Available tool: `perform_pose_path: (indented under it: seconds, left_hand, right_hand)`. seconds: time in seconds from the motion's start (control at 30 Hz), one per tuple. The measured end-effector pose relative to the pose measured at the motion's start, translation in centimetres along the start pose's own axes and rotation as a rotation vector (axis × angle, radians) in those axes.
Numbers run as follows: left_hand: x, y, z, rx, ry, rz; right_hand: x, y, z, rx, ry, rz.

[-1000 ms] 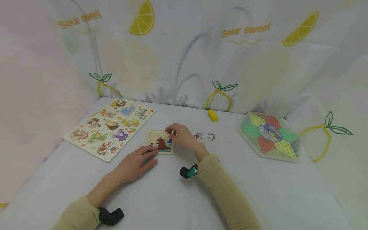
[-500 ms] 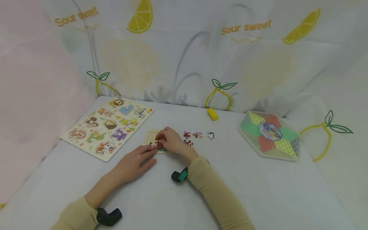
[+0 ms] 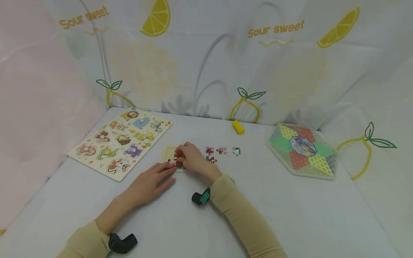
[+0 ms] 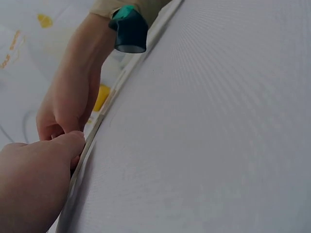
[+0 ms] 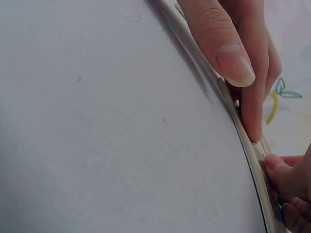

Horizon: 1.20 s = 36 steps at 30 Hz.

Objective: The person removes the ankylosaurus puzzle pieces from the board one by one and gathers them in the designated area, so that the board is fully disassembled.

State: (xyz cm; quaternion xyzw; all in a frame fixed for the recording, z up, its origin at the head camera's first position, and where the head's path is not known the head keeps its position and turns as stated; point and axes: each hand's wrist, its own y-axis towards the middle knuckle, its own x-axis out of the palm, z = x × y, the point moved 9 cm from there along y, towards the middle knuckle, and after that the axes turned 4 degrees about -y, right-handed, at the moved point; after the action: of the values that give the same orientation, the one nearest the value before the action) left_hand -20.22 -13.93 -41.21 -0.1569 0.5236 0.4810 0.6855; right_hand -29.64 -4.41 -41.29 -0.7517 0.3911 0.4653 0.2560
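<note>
A small wooden jigsaw tray lies mid-table, with dark red and green pieces showing in it. My left hand rests its extended fingertips on the tray's near-left part. In the right wrist view, the left thumb and fingers lie along the tray's edge. My right hand bends over the tray's right side, its thumb and fingertips pinching a reddish-brown puzzle piece, mostly hidden by the fingers. Right of that hand lie several loose puzzle pieces on the white cloth.
An animal puzzle board lies at the left. A hexagonal game box with a coloured star stands at the right. Near the back edge sits a yellow block. A lemon-print curtain hangs behind the table.
My right hand has moved left and slightly down over the tray, uncovering two loose pieces on its right. It barely shifts in the last half second. My left hand stays nearly still.
</note>
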Motion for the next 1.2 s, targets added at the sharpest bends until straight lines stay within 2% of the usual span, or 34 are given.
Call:
perform_pose_path:
  seconds: [0.5, 1.2]
  left_hand:
    - [-0.08, 0.15, 0.07, -0.011, -0.01, -0.018]
    - [0.01, 0.09, 0.01, -0.025, -0.009, -0.03]
  right_hand:
    - [0.39, 0.05, 0.08, -0.004, -0.025, 0.016]
    - [0.45, 0.11, 0.44, 0.009, 0.076, 0.021]
